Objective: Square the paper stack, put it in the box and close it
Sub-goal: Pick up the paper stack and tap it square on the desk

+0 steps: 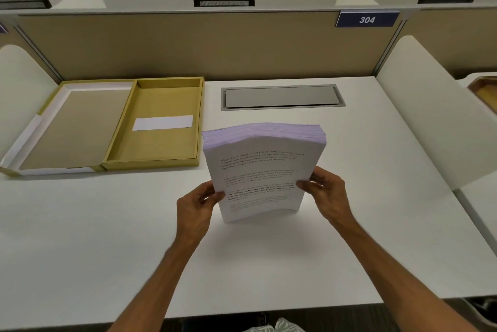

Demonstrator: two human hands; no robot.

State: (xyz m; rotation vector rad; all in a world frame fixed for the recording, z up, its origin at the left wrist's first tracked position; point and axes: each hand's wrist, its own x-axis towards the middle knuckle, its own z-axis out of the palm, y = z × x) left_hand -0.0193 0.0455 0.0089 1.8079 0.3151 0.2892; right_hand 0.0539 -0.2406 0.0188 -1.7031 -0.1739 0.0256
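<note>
The squaring step is on: the left hand (195, 208) and right hand (326, 192) each grip a side of the paper stack (262, 170), standing on the bench (269, 264). Next it must go flat into the open box (158, 122) at the left.

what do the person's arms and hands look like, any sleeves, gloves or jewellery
Both forearms are bare up to the bottom edge of the picture, with no sleeves in view. The left hand and the right hand wear no gloves, and no rings, watch or bracelet can be seen on the fingers or wrists that show. No markings stand out on either arm.
</note>
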